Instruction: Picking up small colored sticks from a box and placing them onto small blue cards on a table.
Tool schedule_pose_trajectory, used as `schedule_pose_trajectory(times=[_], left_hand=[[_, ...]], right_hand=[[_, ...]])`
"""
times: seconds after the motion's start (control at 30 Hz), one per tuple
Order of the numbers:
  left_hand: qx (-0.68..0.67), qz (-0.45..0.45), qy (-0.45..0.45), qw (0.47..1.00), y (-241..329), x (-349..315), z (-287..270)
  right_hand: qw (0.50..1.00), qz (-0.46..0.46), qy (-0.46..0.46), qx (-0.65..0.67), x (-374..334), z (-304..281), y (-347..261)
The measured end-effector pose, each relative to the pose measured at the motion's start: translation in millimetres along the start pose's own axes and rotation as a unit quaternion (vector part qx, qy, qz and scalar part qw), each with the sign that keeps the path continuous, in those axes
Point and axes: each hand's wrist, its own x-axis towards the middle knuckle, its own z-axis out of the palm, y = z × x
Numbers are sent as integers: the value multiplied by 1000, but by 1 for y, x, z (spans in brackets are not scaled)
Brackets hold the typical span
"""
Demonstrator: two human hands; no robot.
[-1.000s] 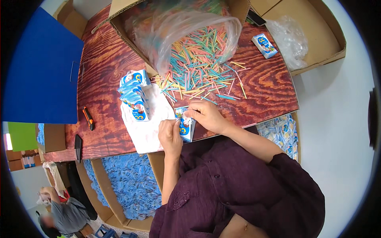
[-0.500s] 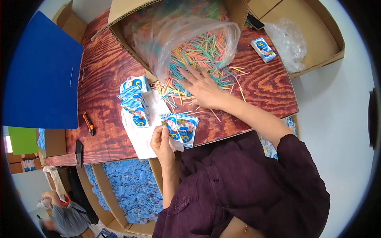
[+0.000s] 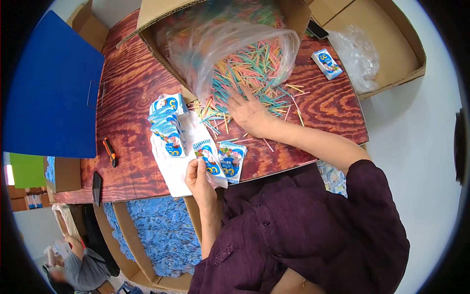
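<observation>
My left hand pinches the lower left edge of a small blue-and-white packet between thumb and finger, over a white cloth. A second such packet lies just right of it, near the table edge. My right hand lies palm down on the near side of a heap of thin coloured sticks, fingers apart, their tips among the sticks. The heap spills from a clear plastic bag inside a tipped cardboard box. Left of my hands, a row of similar packets overlaps on the cloth.
An orange-black utility knife and a dark phone-like object lie at left. A small blue-white box sits at right, beside an open carton. Below the table stands a carton of blue packets. Another person sits lower left.
My right hand has lowered slightly, its fingertips now among the sticks. The packet in my left hand has shifted left, leaving a gap beside the second packet.
</observation>
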Motion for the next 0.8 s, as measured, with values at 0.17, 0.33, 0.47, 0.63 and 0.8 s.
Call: schedule_pose_trajectory(times=[0.17,0.33,0.47,0.63,0.8], left_hand=[[-9,3,-3,1000,3,-3,-1],[2,4,6,1000,6,-5,-2],[-4,1,-1,1000,5,-3,0],[-24,-9,-2,1000,6,-3,6],[-40,-25,-22,999,-1,1,11]], right_hand=[[993,34,68,88,8,14,10],[943,127,175,252,26,14,28],[856,213,121,455,40,1,61],[490,257,13,832,31,-8,81],[240,248,-56,937,3,-1,80]])
